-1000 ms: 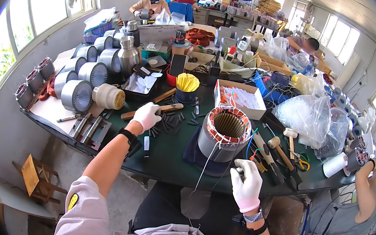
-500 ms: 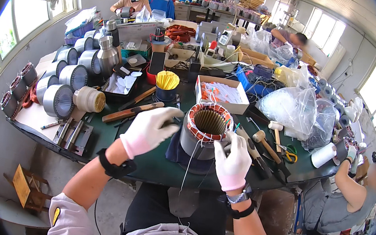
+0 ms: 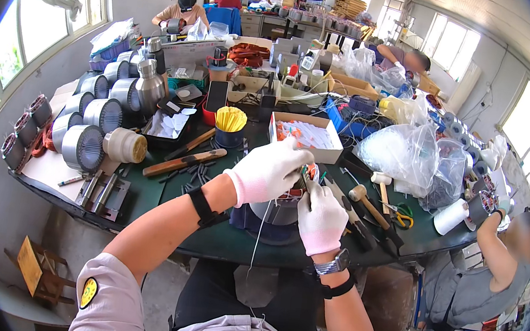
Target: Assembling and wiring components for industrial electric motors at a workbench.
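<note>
A grey motor stator (image 3: pixel 281 214) stands upright on a dark blue cloth (image 3: pixel 247 221) at the table's near edge. Its copper winding ring is mostly covered by my hands. My left hand (image 3: pixel 272 171), in a white glove, reaches across the top, fingers bent together at the ring's right side. Right beside it, my right hand (image 3: pixel 323 219), also gloved, has its fingers closed against the stator's right rim. What the fingertips pinch is hidden; small red and green leads show between them. A white cord (image 3: pixel 259 238) hangs down the stator's front.
Wooden-handled tools (image 3: pixel 185 162) and small dark pieces lie left. Mallets (image 3: pixel 371 207) and yellow-handled scissors (image 3: pixel 404 215) lie right. Behind stand a white box of slips (image 3: pixel 307 137) and a cup of yellow strips (image 3: pixel 230 122). Bare stator cores (image 3: pixel 83 147) are stacked left. A co-worker (image 3: pixel 494 276) sits right.
My left hand has swung right, from open beside the stator to over its top, meeting my right hand. The right hand's fingers have drawn together at the rim.
</note>
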The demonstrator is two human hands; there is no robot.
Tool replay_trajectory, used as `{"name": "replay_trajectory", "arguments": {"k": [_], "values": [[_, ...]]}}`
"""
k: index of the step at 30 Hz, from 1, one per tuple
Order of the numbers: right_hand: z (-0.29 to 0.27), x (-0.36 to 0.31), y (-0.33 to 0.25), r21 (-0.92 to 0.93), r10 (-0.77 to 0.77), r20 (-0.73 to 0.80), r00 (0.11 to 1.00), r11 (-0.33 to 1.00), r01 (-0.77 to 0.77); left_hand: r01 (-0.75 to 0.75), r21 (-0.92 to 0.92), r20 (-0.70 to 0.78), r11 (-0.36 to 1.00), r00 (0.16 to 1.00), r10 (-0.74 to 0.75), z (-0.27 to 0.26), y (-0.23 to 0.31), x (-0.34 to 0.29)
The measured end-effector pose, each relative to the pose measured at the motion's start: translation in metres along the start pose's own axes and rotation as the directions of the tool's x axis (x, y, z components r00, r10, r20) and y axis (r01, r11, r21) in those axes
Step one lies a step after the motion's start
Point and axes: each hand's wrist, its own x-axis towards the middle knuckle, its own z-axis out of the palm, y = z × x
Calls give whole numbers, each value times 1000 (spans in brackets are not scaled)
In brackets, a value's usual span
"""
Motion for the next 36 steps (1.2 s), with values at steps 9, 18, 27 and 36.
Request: {"name": "replay_trajectory", "arguments": {"k": [9,18,27,36], "values": [[-5,-1,1,32,-37,0,999,999,37,-252,206,125,946,965,230,-6,-5,5],[-2,5,9,211,-2,3,1000,978,1,90,299,262,950,949,-173,-5,18,-1],[-6,7,15,292,46,71,996,954,-65,467,-342,90,815,880,-467,-20,-7,-31],[-5,6,18,325,39,64,997,944,-58,298,-335,54,894,953,-297,-5,-10,-25]]}}
